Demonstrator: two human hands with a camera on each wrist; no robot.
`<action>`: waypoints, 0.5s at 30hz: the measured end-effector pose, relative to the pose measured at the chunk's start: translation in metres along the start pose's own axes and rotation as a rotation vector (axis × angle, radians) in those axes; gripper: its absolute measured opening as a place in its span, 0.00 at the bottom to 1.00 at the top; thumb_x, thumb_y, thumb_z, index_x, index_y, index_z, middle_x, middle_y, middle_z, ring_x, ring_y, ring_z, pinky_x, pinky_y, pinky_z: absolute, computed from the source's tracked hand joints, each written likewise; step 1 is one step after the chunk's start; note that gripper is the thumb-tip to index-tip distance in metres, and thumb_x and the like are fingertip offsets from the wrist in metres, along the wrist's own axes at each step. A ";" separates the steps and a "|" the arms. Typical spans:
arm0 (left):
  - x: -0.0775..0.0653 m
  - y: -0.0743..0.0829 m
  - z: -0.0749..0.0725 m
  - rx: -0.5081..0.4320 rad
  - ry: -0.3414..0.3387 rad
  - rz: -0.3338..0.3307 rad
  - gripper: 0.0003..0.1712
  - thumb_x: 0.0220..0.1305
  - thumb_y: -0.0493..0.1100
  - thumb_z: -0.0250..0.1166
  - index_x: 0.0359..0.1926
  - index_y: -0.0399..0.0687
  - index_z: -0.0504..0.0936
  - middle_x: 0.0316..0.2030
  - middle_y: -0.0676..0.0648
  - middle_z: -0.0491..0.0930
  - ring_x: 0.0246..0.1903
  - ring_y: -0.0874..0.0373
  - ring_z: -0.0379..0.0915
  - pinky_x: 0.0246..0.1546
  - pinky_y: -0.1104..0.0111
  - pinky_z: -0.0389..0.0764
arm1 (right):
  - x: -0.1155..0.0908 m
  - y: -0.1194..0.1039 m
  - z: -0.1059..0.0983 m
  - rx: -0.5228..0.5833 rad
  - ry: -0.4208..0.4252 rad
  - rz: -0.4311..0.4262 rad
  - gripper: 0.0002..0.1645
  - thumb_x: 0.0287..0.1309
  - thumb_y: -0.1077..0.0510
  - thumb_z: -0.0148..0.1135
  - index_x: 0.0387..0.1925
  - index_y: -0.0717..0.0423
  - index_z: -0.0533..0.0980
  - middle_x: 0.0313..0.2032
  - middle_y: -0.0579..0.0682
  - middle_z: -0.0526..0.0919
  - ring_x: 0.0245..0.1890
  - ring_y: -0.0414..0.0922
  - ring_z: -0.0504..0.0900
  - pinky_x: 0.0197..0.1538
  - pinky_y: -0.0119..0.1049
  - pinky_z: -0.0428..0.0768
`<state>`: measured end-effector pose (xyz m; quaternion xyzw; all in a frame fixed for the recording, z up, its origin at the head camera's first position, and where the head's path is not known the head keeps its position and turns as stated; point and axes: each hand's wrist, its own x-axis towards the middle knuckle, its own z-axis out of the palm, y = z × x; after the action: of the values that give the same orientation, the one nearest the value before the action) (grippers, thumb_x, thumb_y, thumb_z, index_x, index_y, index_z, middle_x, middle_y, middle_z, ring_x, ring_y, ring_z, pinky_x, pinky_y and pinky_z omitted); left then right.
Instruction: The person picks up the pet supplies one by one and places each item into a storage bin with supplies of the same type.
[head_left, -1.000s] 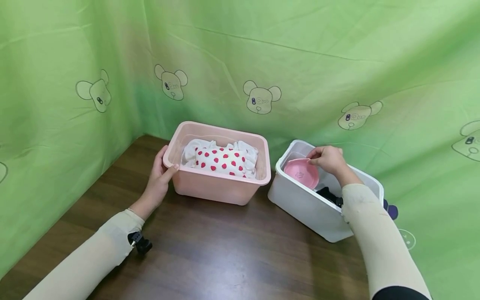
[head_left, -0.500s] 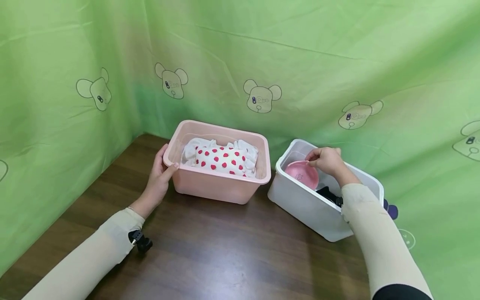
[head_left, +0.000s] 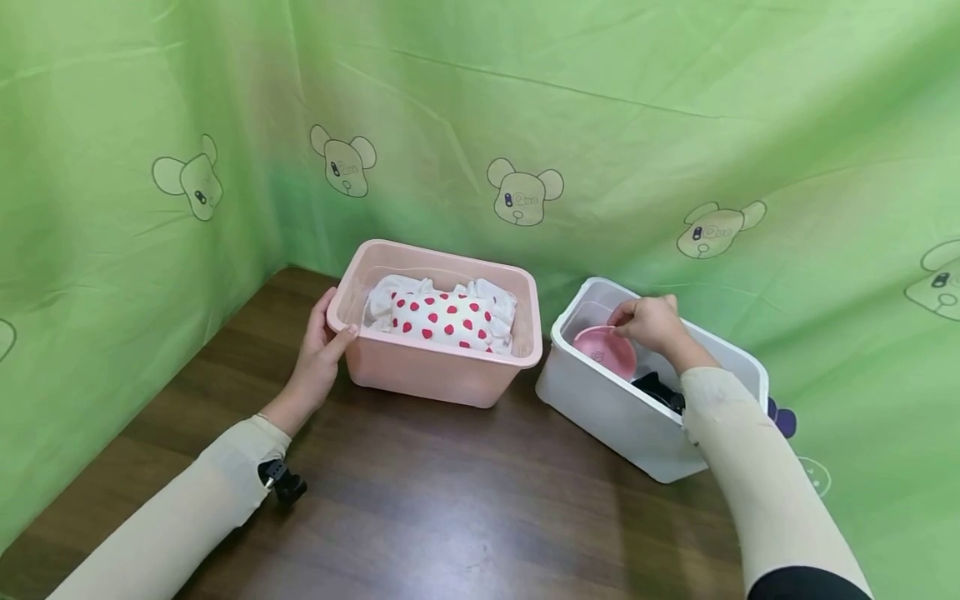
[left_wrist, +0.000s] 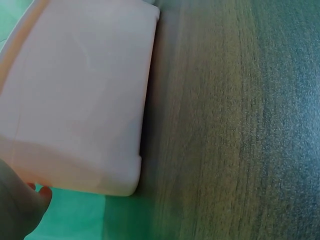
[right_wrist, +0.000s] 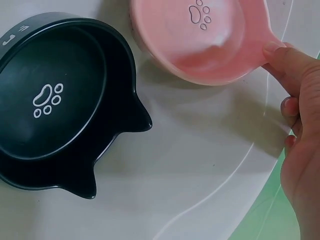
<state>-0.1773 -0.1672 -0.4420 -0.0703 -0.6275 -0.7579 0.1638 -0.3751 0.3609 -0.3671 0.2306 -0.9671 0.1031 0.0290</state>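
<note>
My right hand (head_left: 654, 323) reaches into the white bin (head_left: 607, 417) and pinches the ear-shaped rim of a pink pet bowl (head_left: 606, 350) between thumb and fingers. In the right wrist view the pink bowl (right_wrist: 215, 45) shows a paw print inside. Beside it in the bin lies a black cat-eared pet bowl (right_wrist: 55, 95), also paw-printed. My left hand (head_left: 318, 350) grips the near left corner of a pink bin (head_left: 427, 375), thumb over the rim. In that bin lies a white ruffled cloth item with red strawberry-like spots (head_left: 442, 321).
Both bins stand on a dark wooden table (head_left: 420, 492), close to a green curtain (head_left: 420, 100) printed with bear heads. The curtain also runs along the left side. A small gap separates the two bins.
My right hand has lowered the pink bowl a little deeper into the white bin, and the bowl lies flatter. My left hand keeps its hold on the pink bin.
</note>
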 end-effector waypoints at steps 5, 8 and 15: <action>0.000 0.001 0.000 -0.013 0.005 -0.004 0.41 0.75 0.31 0.54 0.81 0.43 0.44 0.79 0.40 0.50 0.77 0.42 0.47 0.75 0.65 0.57 | 0.001 0.003 0.001 -0.001 0.010 -0.024 0.04 0.54 0.61 0.74 0.33 0.50 0.88 0.30 0.45 0.91 0.35 0.49 0.85 0.55 0.58 0.53; 0.000 0.001 0.000 -0.013 0.002 -0.008 0.42 0.75 0.31 0.54 0.81 0.42 0.44 0.79 0.40 0.50 0.77 0.43 0.47 0.74 0.67 0.58 | 0.001 0.003 0.002 0.000 0.003 -0.016 0.04 0.54 0.61 0.74 0.32 0.49 0.88 0.30 0.44 0.90 0.35 0.48 0.84 0.55 0.57 0.53; 0.000 -0.001 -0.001 -0.015 -0.001 -0.017 0.42 0.75 0.31 0.54 0.81 0.43 0.43 0.79 0.41 0.50 0.78 0.43 0.46 0.76 0.64 0.56 | -0.001 0.005 0.005 -0.012 -0.003 -0.028 0.05 0.54 0.61 0.73 0.32 0.47 0.88 0.31 0.44 0.91 0.35 0.47 0.85 0.54 0.56 0.53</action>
<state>-0.1776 -0.1679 -0.4426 -0.0664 -0.6225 -0.7640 0.1564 -0.3768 0.3640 -0.3733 0.2439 -0.9645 0.0966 0.0305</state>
